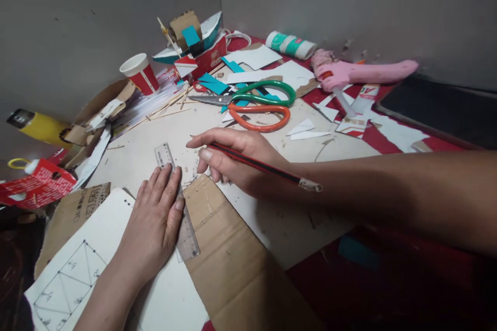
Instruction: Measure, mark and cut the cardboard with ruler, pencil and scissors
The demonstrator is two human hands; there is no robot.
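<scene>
My left hand [155, 217] lies flat, fingers stretched out, pressing on a clear plastic ruler [188, 235]. The ruler rests along the left edge of a brown cardboard piece [229, 248], partly over white paper. A red-and-black pencil [264, 164] is pinched between the thumb and forefinger of my right hand [236, 158], just above the cardboard's far end. The pencil's back end points toward my right wrist. Under my left forearm is a white sheet [112, 222] with a drawn rectangle divided by diagonal lines.
Scissors [252, 98] with green and orange handles lie beyond my hands. Farther back are a paper cup [142, 75], a paper boat [212, 33], a white-and-green roll [291, 45] and a pink glue gun [361, 72]. A yellow bottle [41, 126] is at left. Paper scraps and thin sticks lie about.
</scene>
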